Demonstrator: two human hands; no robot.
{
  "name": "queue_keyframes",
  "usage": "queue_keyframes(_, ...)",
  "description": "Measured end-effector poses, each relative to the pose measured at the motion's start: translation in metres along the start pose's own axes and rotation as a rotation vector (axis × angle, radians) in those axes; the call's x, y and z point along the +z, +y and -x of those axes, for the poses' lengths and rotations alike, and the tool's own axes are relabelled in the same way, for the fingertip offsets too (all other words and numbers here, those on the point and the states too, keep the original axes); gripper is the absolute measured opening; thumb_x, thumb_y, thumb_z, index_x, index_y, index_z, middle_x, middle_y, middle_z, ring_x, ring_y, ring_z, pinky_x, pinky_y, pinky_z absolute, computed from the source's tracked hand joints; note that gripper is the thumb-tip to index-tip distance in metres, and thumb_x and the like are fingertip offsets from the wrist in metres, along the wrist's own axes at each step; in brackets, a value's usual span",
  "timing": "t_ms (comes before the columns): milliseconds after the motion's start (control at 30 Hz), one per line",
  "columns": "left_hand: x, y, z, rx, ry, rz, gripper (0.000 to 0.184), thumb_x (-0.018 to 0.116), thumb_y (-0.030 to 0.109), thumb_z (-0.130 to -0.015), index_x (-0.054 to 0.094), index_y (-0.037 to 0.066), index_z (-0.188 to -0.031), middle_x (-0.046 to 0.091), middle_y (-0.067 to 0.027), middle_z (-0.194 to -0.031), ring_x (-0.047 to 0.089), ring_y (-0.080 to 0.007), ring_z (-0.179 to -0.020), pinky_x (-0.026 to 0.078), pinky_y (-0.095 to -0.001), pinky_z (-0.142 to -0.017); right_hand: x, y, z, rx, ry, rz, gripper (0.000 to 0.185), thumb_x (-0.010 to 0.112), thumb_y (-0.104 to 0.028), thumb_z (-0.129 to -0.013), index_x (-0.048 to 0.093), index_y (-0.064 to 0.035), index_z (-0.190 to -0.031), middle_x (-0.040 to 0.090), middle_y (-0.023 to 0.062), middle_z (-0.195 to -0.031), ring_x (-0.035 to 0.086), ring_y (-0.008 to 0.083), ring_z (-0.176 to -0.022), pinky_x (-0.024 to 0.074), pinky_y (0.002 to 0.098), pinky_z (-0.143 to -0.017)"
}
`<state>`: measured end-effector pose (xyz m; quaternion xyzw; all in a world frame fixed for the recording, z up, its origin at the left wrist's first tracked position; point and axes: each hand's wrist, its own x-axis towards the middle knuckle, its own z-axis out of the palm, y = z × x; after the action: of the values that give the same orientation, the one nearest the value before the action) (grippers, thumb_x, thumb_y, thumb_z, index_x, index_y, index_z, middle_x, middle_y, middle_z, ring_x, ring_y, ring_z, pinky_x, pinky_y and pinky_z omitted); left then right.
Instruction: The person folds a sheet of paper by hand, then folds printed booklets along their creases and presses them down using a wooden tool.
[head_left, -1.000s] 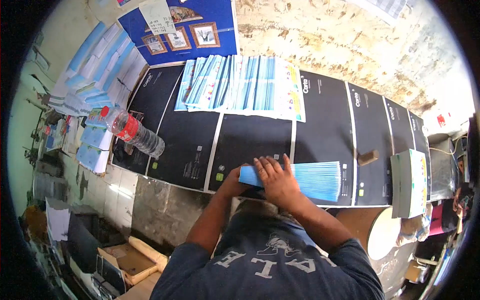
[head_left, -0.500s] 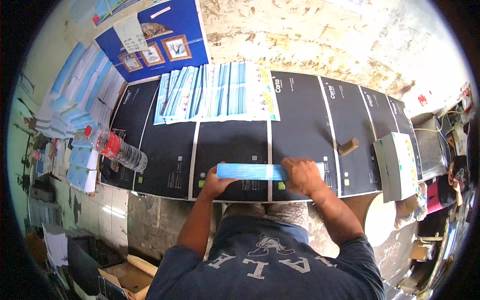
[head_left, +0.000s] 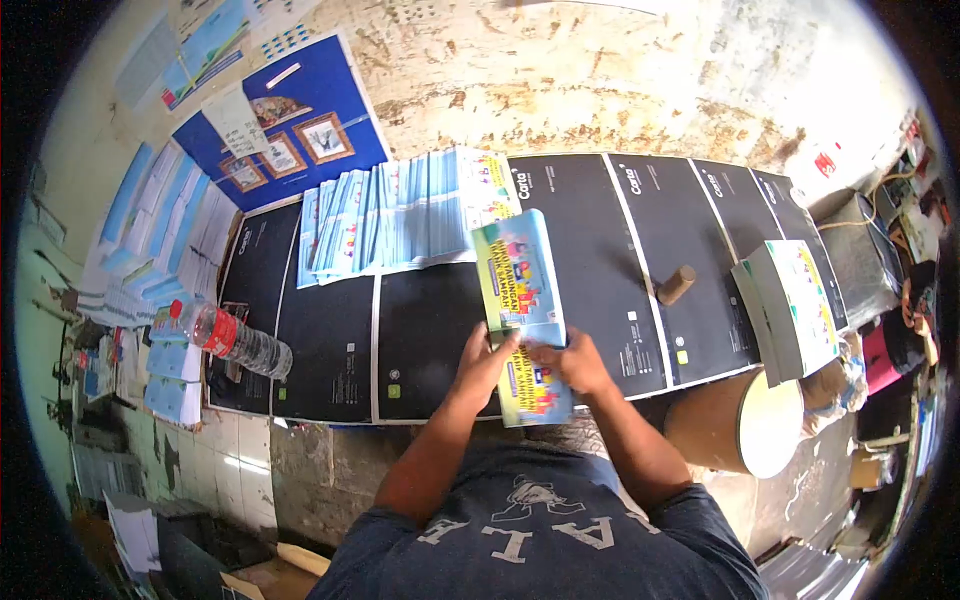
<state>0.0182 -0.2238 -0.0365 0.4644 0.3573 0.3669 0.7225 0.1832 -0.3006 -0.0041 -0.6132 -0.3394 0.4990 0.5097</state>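
Both my hands grip a stack of printed booklets, its blue, green and yellow covers facing up. My left hand is closed on its left edge at mid-length, thumb on top. My right hand is closed on the opposite edge, with fingers lying across the cover. The stack stretches lengthwise away from my body, over the front edge of the black-topped table. Beyond it on the table lies a fanned row of similar booklets.
A plastic water bottle lies at the left. To the right are a short wooden cylinder and a thick booklet stack. Paper piles rise at far left. A round pale-topped container stands below the table's right edge.
The booklet stack has turned from lying crosswise, edge showing, to lengthwise with its covers up. My hands have come closer together around its middle. The camera view has shifted slightly.
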Motion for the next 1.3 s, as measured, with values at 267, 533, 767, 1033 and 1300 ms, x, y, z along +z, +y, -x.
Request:
queue_keyframes(267,-0.003,-0.039,-0.031,-0.223,0.058,-0.388,0.034,0.076,0.021,-0.090,0.061,-0.003,-0.109,0.069,-0.0118,-0.102,0.068,-0.0188,-0.085,0.056,-0.0350,-0.073,-0.004,0.057,-0.013,0.197,0.125,0.025,0.042,0.078,-0.028,-0.081,0.070,0.0074,-0.101,0.073,0.0160,-0.088,0.070,0.0277,-0.075,0.0547,0.0380,-0.075)
queue_keyframes(533,-0.009,-0.019,-0.035,-0.264,0.063,-0.644,0.033,0.079,0.020,-0.085,0.062,-0.002,-0.103,0.070,-0.0127,-0.094,0.068,-0.0195,-0.085,0.052,-0.0367,-0.076,0.004,-0.018,-0.098,-0.535,0.086,0.836,0.102,0.068,-0.066,-0.080,0.037,0.0050,-0.146,0.042,0.0272,-0.149,0.040,0.0431,-0.138,0.0391,0.0477,-0.111)
queue_keyframes(767,-0.006,-0.015,-0.038,-0.295,0.050,-0.550,0.033,0.075,0.013,-0.088,0.062,0.000,-0.115,0.069,-0.0119,-0.105,0.068,-0.0209,-0.094,0.054,-0.0355,-0.084,0.009,0.028,-0.138,-0.723,-0.131,0.722,0.093,0.063,-0.061,-0.087,0.034,0.0010,-0.150,0.035,0.0274,-0.153,0.034,0.0436,-0.142,0.0291,0.0499,-0.118)
queue_keyframes(1033,0.001,-0.006,-0.031,-0.463,0.152,-0.535,0.030,0.075,0.012,-0.088,0.060,-0.002,-0.109,0.070,-0.0127,-0.098,0.068,-0.0173,-0.087,0.054,-0.0328,-0.078,-0.009,-0.001,-0.196,-0.699,0.076,0.688,0.093,0.059,-0.063,-0.089,0.035,0.0064,-0.147,0.040,0.0308,-0.147,0.038,0.0443,-0.138,0.0295,0.0465,-0.117)
queue_keyframes(1300,0.024,0.005,-0.037,-0.309,0.130,-0.466,0.026,0.072,0.010,-0.090,0.059,-0.002,-0.109,0.070,-0.0094,-0.096,0.067,-0.0158,-0.084,0.054,-0.0312,-0.077,-0.022,-0.005,-0.186,-0.737,0.303,0.456,0.081,0.062,-0.047,-0.092,0.034,0.0067,-0.146,0.038,0.0313,-0.149,0.035,0.0460,-0.141,0.0272,0.0499,-0.118)
